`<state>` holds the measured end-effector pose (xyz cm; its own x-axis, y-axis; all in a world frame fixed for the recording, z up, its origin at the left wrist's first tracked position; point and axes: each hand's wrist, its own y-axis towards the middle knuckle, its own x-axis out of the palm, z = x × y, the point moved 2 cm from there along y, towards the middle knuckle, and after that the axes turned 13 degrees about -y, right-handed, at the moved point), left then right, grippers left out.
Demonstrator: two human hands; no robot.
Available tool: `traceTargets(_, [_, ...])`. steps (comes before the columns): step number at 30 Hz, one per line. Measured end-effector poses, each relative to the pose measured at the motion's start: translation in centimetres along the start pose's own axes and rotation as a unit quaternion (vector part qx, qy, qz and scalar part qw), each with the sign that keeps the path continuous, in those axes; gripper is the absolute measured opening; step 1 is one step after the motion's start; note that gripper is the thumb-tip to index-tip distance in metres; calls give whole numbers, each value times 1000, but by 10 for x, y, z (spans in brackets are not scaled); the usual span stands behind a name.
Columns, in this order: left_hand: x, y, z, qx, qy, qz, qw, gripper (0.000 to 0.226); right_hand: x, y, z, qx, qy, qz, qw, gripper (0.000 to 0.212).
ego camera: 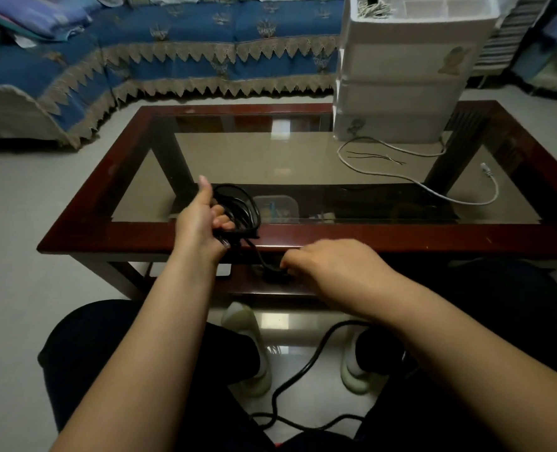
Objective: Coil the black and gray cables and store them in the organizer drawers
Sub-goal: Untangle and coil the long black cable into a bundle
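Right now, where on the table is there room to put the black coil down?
The glass is bare on the left and middle of the table, between the far rim and the left hand holding the black cable. The right side is crowded: the gray cable loops there before the white organizer, with thin wires inside its loop.

Glass-topped wooden coffee table [303,238], blue fringed sofa [172,44], pale shoes [251,347] underneath
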<state>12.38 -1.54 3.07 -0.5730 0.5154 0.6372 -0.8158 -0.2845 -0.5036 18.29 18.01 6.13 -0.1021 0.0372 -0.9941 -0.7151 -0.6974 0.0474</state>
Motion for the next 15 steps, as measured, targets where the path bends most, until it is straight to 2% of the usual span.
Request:
traceTargets(4, [15, -21, -14, -12, 163, -66, 984, 45, -28, 13, 3, -59, -15, 72, 996, 23])
traceTargets(7, [25, -39, -25, -28, 300, -110, 947, 52, -36, 25, 7, -87, 40, 59, 994, 21])
traceTargets(9, [29, -45, -30, -8, 372, -115, 921, 50, -40, 32, 12, -81, 94, 44, 991, 19])
traceTargets(12, [28, -48, -40, -37, 394, -155, 905, 35, -41, 39, 22, -43, 125, 57, 990, 15])
traceTargets(13, [28, -50, -43, -53, 387, -161, 906, 36, -40, 41, 25, -22, 127, 60, 990, 17])
traceTargets(15, [27, -50, -44, -119, 313, -173, 926, 53, -35, 44, 33, 28, 145, 60, 987, 23])
